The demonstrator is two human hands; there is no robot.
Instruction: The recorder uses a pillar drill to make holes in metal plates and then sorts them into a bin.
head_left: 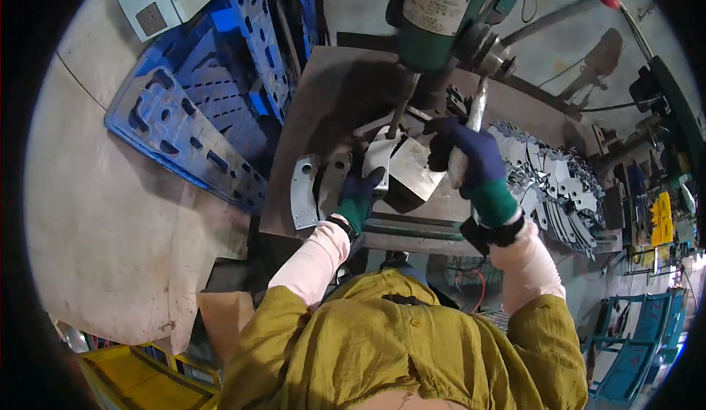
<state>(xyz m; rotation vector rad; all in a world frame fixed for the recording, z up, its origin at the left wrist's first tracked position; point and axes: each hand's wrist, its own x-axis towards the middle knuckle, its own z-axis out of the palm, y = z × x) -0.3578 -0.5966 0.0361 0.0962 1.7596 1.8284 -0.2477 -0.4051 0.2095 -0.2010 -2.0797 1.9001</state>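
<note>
My left hand (360, 191), in a dark blue glove with a green cuff, grips a curved grey metal plate (376, 161). The plate lies below the spindle (401, 107) of a green drill press (434, 24). My right hand (476, 156), gloved alike, is wrapped round the press's pale feed lever (479, 103). Between my hands is a bright angled metal sheet (417, 171), partly in shadow. To the left of my left hand lie a curved plate with holes (303, 191) and a darker plate (334, 180). The spindle's lower tip is hard to make out.
Many loose metal plates (551, 178) are heaped on the right of the brown work table (294, 127). Blue plastic pallets (187, 127) lean on the left. A yellow frame (140, 377) stands at lower left, a blue rack (636, 351) at lower right.
</note>
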